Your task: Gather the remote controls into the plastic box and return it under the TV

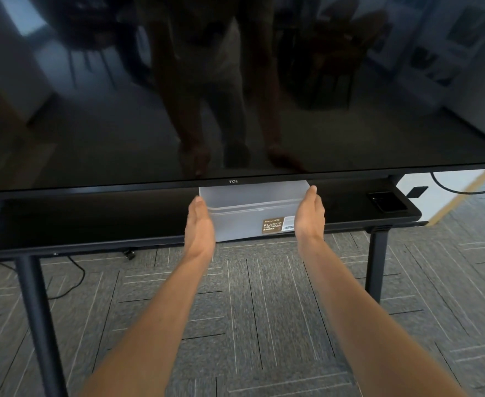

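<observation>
Here, both bare arms reach forward over the grey carpet (250, 296). The left hand (199, 222) and right hand (310, 213), fingers straight, press flat against the ends of the frosted plastic box (250, 209). It sits on the black shelf (92, 224) beneath the TV (235, 96); a dark phone (386, 201) lies well to the right.

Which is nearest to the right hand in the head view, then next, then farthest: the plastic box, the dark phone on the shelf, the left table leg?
1. Plastic box: the right hand is on its right side.
2. Dark phone: on the shelf, further right.
3. Left table leg: far left, below the shelf.
</observation>
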